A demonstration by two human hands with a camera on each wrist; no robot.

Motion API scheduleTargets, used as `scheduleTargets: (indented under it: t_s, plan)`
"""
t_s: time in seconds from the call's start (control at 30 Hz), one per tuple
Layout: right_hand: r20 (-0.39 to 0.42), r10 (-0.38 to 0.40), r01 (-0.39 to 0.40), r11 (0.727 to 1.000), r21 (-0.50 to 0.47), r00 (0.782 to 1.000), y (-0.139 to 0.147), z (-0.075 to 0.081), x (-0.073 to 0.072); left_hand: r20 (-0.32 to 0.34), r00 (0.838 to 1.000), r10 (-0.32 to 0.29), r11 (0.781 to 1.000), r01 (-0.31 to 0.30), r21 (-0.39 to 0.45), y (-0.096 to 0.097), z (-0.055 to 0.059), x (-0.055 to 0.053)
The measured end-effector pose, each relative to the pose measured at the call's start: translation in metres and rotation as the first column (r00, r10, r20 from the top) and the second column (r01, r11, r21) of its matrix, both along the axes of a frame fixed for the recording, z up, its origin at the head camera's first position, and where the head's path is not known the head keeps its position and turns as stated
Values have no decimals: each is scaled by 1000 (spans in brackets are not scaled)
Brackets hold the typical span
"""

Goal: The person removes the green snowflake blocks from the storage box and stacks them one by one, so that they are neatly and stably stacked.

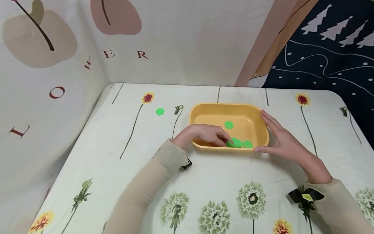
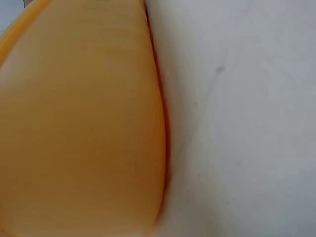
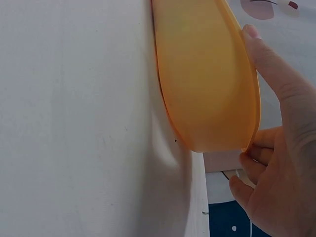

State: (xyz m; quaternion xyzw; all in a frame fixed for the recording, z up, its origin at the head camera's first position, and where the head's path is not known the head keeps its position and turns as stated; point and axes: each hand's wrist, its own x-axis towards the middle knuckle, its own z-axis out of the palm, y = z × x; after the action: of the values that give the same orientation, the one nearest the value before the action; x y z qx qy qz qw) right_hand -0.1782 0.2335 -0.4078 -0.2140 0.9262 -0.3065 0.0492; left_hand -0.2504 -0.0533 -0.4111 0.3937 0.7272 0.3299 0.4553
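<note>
Grasping the right end of a yellow-orange, rounded-rectangular plastic tray [image 1: 249,126] with right hand [image 1: 283,142], thumb to near rim, fingers to far corner. Touching small flat round green discs [image 1: 247,144] inside, bunched along the near wall, with left hand [image 1: 211,133]; can't tell whether pinching one. Also visible: lone disc [image 1: 229,125] farther back in tray, stray disc [image 1: 160,111] left of tray on white flower-printed tablecloth [image 1: 216,175].

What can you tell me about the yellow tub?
The tub is yellow-orange, with an open top, rounded corners and a rim. It looks like plastic. It sits upright on the table, long sides running left to right, with green discs inside. The right hand holds its right end; the left hand reaches in to the discs. Whether the left hand touches the tub isn't clear.
</note>
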Motion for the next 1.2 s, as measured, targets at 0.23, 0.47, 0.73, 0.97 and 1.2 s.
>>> scheduleTargets:
  t_s: [0.23,0.47,0.73,0.97,1.2]
  plan:
    - [9,-2,2,1000,-10,1000,0,0,0,-11,997,82,997,-82,13,1,-1,1]
    - [8,3,-3,1000,-14,1000,1,-1,0,47,981,187,982,-188,5,-1,-3,3]
    - [-2,5,-5,1000,-5,1000,0,-1,-1,243,913,328,941,-338,-3,0,0,5]
    - [6,1,-1,1000,-1,1000,0,1,-1,219,902,373,916,-395,66,-1,3,4]
    - [3,2,-2,1000,-3,1000,0,1,-1,182,863,472,857,-497,136,-3,15,3]
